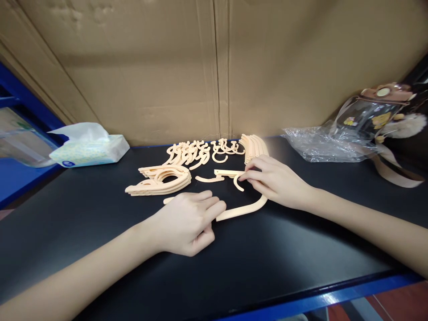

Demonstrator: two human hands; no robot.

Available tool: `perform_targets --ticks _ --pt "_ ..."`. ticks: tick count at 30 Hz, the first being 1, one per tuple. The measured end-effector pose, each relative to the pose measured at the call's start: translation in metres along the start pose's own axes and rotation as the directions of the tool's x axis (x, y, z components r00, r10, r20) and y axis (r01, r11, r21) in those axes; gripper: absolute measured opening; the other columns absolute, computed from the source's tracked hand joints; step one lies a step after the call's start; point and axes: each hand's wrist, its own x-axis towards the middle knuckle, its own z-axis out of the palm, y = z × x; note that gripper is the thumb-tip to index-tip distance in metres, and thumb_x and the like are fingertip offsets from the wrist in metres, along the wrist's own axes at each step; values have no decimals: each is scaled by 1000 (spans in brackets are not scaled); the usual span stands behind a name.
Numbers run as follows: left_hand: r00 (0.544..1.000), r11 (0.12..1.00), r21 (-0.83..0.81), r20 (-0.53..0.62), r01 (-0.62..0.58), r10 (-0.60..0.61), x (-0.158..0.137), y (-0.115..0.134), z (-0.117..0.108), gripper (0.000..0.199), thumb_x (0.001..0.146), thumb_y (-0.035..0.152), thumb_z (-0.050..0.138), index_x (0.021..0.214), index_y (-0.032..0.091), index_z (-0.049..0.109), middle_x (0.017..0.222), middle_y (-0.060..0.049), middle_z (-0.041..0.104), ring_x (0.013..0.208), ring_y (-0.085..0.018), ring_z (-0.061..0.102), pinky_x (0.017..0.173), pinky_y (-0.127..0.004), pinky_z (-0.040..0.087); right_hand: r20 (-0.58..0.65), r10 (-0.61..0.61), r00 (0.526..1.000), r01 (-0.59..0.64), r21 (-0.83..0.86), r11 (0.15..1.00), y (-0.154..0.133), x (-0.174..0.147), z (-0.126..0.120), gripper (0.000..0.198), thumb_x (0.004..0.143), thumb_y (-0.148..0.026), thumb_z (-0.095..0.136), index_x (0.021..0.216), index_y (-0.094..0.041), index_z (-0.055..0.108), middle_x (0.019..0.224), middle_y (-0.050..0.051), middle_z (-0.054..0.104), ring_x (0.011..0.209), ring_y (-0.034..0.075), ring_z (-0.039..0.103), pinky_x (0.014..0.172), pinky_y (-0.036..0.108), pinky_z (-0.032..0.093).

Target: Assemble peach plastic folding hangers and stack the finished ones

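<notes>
The head camera looked down at two bare hands at work on a black table among pale hanger parts; the landmark here is the stack of folded hangers, lying left of the middle. Nearer the person than that stack, and a little to its right, was the left hand, knuckles up and fingers curled in; a pale tip stuck out behind the knuckles, but whether the fingers gripped that part I cannot tell. Well to the stack's right was the right hand, its fingers drawn together and seeming to pinch a small hook beside a straight bar. From beneath that hand a curved arm swept toward the person, its free end just beside the left fingertips. Another thin curved piece lay between the stack and the bar. Beyond the stack, slightly to its right, were a heap of curved pieces and a group of loose hooks, with a row of nested arms farther right. The step in hand looked like bringing separate parts together; the next move seemed to call for a steady left hold and careful lining up by the right fingers. Whether any joint had locked was hidden.
</notes>
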Motion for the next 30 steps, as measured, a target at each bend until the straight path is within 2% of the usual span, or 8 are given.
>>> perform_targets --ticks 4,7,9,14,21,24,26,30 --pt "999 999 46 -47 -6 9 2 -1 -3 15 83 11 41 85 15 56 90 -9 60 88 -23 53 76 -35 45 17 -15 1000 17 -93 996 2 0 0 27 90 -12 43 102 -18 66 97 8 58 90 21 52 82 35 45" --pt "995 997 81 -95 19 -11 1 -1 -5 23 87 8 43 100 16 60 116 -12 59 117 -29 46 94 -44 42 61 10 998 -1 -156 988 2 0 0 27 89 -11 42 102 -17 66 97 8 57 82 19 54 75 32 46" --pt "993 994 103 -114 31 -19 1 -2 -5 24 88 7 45 102 18 62 124 -12 56 123 -30 42 95 -46 41 77 37 996 -24 -165 986 2 -1 0 27 90 -12 41 103 -17 64 97 8 56 77 17 55 71 31 47" --pt "992 994 81 -113 71 -61 0 -4 -3 24 90 9 45 99 20 64 122 -12 55 108 -27 53 83 -40 48 71 95 993 -86 -115 990 1 -3 3 29 92 -16 40 110 -16 62 101 8 54 75 16 59 69 31 48" --pt "986 966 -205 -27 158 -166 -2 -2 -2 26 89 9 38 96 19 60 123 -9 53 104 -19 56 87 -31 47 61 130 990 -118 -173 978 -1 -2 1 27 92 -18 41 107 -17 63 100 7 56 77 17 59 73 31 47" --pt "985 948 -272 -9 166 -175 0 0 -4 12 90 20 46 92 18 58 117 -8 56 102 -19 56 87 -31 46 54 135 989 -120 -221 968 -3 -1 0 25 93 -20 42 105 -17 64 98 6 57 75 17 59 71 30 46" --pt "986 948 -276 -15 158 -169 1 1 -4 12 89 30 53 89 18 56 115 -8 57 102 -20 56 86 -31 46 53 145 988 -127 -246 961 -4 -1 0 25 94 -22 42 105 -17 63 98 6 57 75 17 58 70 30 45" --pt "983 943 -287 -29 167 -183 -1 0 -1 18 89 30 54 104 19 52 114 -7 58 100 -19 57 84 -30 46 56 143 988 -122 -280 952 -6 -1 -1 26 95 -23 40 106 -17 64 99 7 58 77 17 59 70 29 44"
